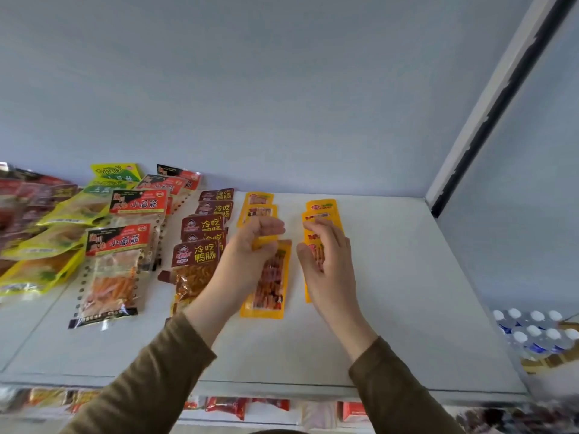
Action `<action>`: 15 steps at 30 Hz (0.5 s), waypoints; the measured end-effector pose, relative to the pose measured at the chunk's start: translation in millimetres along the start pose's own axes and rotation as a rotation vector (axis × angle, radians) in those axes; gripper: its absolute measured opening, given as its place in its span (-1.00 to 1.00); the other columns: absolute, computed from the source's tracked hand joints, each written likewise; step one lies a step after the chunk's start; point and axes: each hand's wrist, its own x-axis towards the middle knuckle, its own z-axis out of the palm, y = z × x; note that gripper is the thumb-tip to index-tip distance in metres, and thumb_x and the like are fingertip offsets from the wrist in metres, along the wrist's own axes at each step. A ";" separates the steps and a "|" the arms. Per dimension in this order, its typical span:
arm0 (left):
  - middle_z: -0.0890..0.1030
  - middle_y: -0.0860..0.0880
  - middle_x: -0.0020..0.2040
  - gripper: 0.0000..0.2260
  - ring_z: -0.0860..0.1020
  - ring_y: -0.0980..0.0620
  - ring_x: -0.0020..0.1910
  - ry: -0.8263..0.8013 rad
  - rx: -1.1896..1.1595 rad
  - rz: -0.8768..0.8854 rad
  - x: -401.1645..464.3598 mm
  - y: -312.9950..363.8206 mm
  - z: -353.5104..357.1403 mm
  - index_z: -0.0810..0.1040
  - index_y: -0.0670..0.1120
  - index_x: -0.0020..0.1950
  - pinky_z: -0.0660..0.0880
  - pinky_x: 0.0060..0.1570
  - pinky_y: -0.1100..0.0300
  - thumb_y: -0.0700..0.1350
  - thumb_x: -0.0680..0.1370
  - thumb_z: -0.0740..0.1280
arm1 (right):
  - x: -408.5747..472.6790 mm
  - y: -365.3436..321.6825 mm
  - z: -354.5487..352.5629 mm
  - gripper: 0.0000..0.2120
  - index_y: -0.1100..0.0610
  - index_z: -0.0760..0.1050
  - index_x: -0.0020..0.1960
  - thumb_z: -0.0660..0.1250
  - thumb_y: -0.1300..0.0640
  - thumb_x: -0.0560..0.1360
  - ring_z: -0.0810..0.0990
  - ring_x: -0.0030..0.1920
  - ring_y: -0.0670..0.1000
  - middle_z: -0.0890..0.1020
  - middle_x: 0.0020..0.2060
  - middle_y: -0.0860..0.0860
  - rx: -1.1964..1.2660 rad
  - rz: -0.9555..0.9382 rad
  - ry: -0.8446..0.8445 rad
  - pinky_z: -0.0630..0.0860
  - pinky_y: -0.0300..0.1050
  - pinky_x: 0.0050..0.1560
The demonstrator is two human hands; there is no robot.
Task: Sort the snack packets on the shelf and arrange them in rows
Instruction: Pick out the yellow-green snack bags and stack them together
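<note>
Left hand (250,245) fingers (269,228) grasp orange packet (270,286), long axis front-to-back; right hand (326,261) fingers released.

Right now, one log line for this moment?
left hand: grips orange packet | right hand: open over right orange row | shelf

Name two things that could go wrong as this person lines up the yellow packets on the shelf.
1. The left hand pinches the front packet by its top edge; it may skew out of its row.
2. The right hand rests over the right row; withdrawing could drag those overlapping packets askew.
</note>
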 end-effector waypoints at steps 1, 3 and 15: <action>0.67 0.13 0.12 -0.71 0.66 0.26 0.06 0.008 0.036 0.002 -8.9 -6.3 2.8 0.58 0.02 0.20 0.58 -0.03 0.34 -0.34 0.65 0.26 | -2.4 -1.3 2.9 -0.70 0.11 0.53 0.30 0.37 0.19 0.58 0.41 0.39 0.01 0.51 0.29 -0.02 -0.020 -0.006 -0.001 0.40 0.07 0.38; 0.64 0.09 0.14 -0.72 0.62 0.30 0.06 0.014 0.135 0.034 -18.5 -15.9 5.1 0.57 0.00 0.20 0.55 -0.03 0.40 -0.34 0.64 0.28 | -7.8 -2.2 5.7 -0.70 0.13 0.55 0.28 0.40 0.22 0.55 0.43 0.36 0.05 0.52 0.27 0.01 -0.070 -0.005 0.002 0.43 0.12 0.33; -0.18 -0.03 0.69 -0.33 -0.24 -0.16 0.66 -0.143 1.162 0.140 -64.9 -57.7 19.4 -0.07 0.28 0.66 -0.12 0.62 -0.14 0.42 0.57 -0.34 | -17.7 35.7 -11.7 -0.36 -0.14 0.02 0.64 0.10 -0.27 0.62 0.02 0.60 0.27 -0.01 0.65 0.08 -0.774 0.085 -0.367 0.01 0.27 0.55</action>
